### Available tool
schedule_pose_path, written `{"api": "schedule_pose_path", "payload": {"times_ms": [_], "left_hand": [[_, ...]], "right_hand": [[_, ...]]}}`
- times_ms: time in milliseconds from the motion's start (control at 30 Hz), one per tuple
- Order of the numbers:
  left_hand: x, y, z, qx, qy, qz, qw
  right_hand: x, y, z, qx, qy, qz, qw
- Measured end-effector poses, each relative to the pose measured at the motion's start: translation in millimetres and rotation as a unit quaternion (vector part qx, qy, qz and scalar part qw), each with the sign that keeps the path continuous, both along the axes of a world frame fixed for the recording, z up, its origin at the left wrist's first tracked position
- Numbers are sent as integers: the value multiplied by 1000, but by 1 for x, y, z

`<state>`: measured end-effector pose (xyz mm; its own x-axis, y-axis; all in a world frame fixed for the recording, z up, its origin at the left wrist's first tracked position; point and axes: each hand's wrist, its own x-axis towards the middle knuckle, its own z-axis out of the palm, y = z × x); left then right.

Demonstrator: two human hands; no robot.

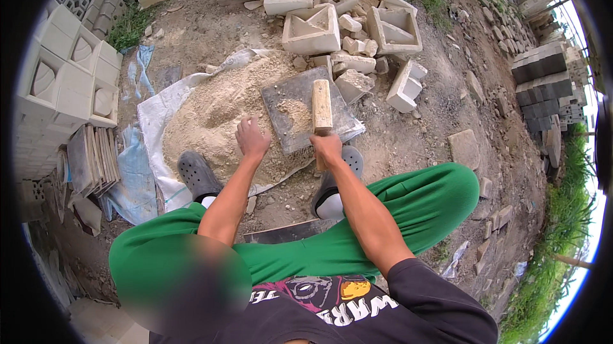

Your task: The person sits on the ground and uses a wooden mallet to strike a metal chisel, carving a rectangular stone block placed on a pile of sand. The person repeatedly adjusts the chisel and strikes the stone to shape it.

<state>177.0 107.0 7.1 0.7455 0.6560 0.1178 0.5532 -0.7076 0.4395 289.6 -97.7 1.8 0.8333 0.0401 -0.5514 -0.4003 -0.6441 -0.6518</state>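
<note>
My right hand is wrapped round the handle of a wooden mallet. The mallet's pale block head is over the right part of a dark flat slab, and crumbled beige bits are scattered on that slab. To the left of it, my left hand is over the near side of a heap of beige crushed material; its fingers are loosely bent and a little apart, with nothing visible in them. A white woven sheet spreads beneath the heap.
Broken concrete pieces and cast blocks with diagonal ribs crowd the ground beyond the slab. Stacked pale blocks and leaning boards stand at left. Grey block stacks are at right. My shoes flank the work.
</note>
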Motion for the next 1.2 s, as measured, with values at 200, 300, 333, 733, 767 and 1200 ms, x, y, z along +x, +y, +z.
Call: {"api": "schedule_pose_path", "payload": {"times_ms": [200,300,333,733,767,1200], "left_hand": [[72,15,-11,-124,-27,-135,983],[103,19,-18,-10,35,-207,978],[108,24,-20,-16,75,-214,974],[72,-15,-5,-82,7,-261,962],[69,-15,-6,-71,-7,-262,962],[51,-14,-4,-144,-130,-135,972]], "right_hand": [[5,0,25,13,58,22,998],[2,-4,32,37,50,24,998],[1,-2,35,40,51,25,998],[1,0,36,27,68,14,997],[1,-1,30,33,54,14,998],[0,0,39,61,29,27,997]]}}
